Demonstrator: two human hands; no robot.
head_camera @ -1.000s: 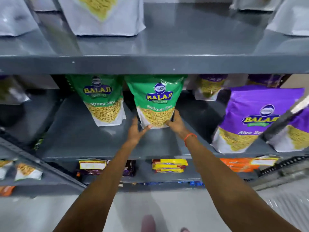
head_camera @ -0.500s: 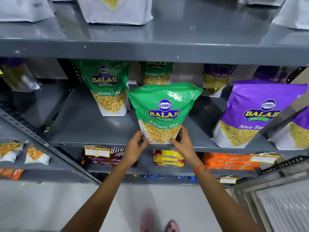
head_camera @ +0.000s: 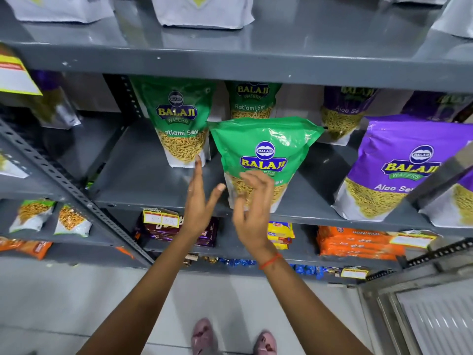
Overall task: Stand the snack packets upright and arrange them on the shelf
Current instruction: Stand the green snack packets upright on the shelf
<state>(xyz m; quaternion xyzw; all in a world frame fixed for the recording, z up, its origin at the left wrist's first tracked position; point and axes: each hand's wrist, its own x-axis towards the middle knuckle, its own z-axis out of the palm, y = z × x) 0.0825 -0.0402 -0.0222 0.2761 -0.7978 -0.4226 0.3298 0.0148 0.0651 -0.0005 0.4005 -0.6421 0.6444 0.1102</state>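
Observation:
A green Ratlami Sev packet [head_camera: 263, 149] stands upright at the front edge of the grey middle shelf [head_camera: 143, 180]. My left hand [head_camera: 198, 201] is open just left of it, fingers pointing up, not touching it. My right hand [head_camera: 252, 208] hovers in front of the packet's lower part with fingers spread and empty. A second green packet [head_camera: 179, 124] stands further back on the left, and a third [head_camera: 252, 101] at the rear. Purple Aloo Sev packets [head_camera: 399, 165] stand to the right.
White packets [head_camera: 202, 11] stand on the upper shelf. The lower shelf holds brown packs [head_camera: 163, 231], yellow packs [head_camera: 280, 233] and orange cookie packs [head_camera: 355, 243]. A slanted shelf post [head_camera: 64, 185] crosses on the left. A metal frame [head_camera: 419, 303] is at bottom right. My feet show below.
The green packet was drawn from the back to the shelf's front edge by both hands. Both hands have now let go and pulled back, fingers spread.

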